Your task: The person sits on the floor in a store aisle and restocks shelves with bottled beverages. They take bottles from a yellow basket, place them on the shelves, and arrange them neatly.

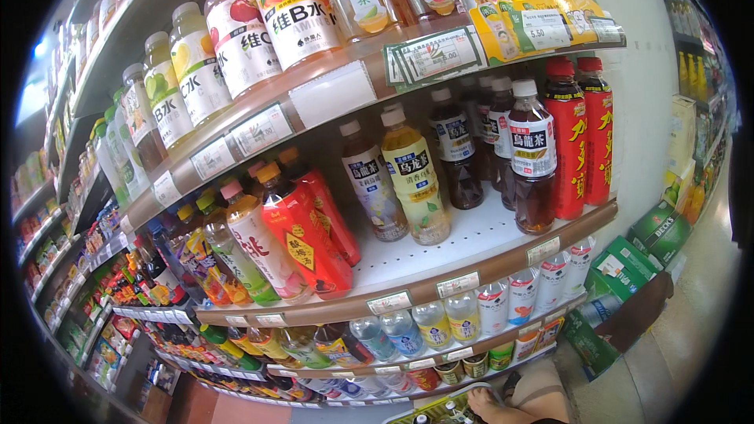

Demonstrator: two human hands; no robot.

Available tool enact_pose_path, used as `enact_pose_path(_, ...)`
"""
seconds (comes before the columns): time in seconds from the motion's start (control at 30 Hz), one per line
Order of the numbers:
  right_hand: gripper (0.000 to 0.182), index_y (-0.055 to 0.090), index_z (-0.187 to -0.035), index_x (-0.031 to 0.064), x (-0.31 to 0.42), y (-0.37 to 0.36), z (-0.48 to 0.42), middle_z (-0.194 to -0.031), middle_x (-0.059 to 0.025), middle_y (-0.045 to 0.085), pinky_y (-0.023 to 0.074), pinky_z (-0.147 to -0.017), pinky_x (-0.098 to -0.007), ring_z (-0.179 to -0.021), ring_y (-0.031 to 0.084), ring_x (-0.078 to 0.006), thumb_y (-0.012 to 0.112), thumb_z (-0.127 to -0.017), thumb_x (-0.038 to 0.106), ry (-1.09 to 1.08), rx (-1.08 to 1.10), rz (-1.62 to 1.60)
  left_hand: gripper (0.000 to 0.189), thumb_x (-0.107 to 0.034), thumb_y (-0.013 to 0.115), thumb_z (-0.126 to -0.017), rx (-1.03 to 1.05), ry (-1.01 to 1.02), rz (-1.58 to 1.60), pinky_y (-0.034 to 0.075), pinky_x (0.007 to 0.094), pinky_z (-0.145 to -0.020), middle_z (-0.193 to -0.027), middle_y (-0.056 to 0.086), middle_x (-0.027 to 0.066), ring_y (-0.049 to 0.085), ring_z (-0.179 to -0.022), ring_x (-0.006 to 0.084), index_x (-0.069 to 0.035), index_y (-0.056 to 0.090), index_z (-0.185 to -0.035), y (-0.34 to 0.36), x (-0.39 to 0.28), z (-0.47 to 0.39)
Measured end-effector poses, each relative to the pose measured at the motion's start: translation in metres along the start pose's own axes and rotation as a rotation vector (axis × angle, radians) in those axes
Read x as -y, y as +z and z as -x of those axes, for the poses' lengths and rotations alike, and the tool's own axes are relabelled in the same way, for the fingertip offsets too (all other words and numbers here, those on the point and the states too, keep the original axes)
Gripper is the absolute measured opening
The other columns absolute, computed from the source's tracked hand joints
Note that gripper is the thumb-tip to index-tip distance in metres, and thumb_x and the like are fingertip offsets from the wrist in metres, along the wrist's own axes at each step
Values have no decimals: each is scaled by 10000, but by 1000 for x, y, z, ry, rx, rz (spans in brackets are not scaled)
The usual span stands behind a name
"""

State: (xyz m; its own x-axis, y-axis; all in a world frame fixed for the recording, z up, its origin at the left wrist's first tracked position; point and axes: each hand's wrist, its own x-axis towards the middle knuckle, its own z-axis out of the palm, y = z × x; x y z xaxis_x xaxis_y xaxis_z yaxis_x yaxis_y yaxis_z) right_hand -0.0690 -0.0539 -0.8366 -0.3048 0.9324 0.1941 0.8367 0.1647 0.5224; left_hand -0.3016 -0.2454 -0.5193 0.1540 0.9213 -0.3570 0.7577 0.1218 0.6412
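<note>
My right hand is low in the view, its fingers at the rim of a yellow-green shopping basket. It appears to grip that rim, though the fingers are small and partly cut off. Bottles with light caps show inside the basket. My left hand is out of view. Before me, on a white perforated shelf, stand a Suntory oolong tea bottle with a white cap, a pale yellow tea bottle and a purple-labelled tea bottle. Red-wrapped bottles lean at the left.
Tall red bottles stand at this shelf's right end. Above, a brown shelf edge carries price tags and large drink bottles. Lower shelves hold clear water bottles. Green Beck's cartons sit on the floor at right, beside a bent knee.
</note>
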Motion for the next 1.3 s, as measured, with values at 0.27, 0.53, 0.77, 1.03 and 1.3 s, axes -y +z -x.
enact_pose_path(0.27,342,635,-1134,88,-28,-7,23,-1147,-130,604,404,-874,-511,-1065,554,-307,439,-915,262,-144,431,-389,223,-276,588,-847,7,68,-91,486,375,-573,-705,640,102,603,-626,235,-89,665,-942,-4,-9,1)
enact_pose_path(0.53,371,698,-865,100,-220,-337,5,-792,-145,685,529,-607,-458,-751,674,-325,565,-797,440,-535,596,-665,243,-323,622,-796,-12,4,-120,495,433,-622,-804,654,157,627,-736,335,-90,661,-854,36,24,24)
enact_pose_path(0.77,234,615,-797,77,-457,-632,9,-687,-97,614,500,-544,-374,-596,622,-259,748,-722,255,-130,-242,-982,276,-264,599,-789,-10,247,-93,503,484,-673,-789,634,250,617,-775,424,-22,668,-901,47,32,-3)
enact_pose_path(1.03,197,521,-930,3,-524,-776,-57,-711,-90,544,440,-524,-296,-588,532,-141,660,-819,90,72,-1171,-901,491,-388,688,-764,300,-64,-110,505,407,-812,-954,673,166,638,-933,336,-21,606,-1080,-8,-14,18)
enact_pose_path(1.3,308,519,-856,-35,-567,-746,-172,-760,-229,601,469,-634,-408,-718,601,-371,655,-820,238,135,-960,-717,402,-288,676,-817,111,51,258,515,347,-756,-888,681,118,659,-828,234,-42,602,-1127,-45,-34,28)
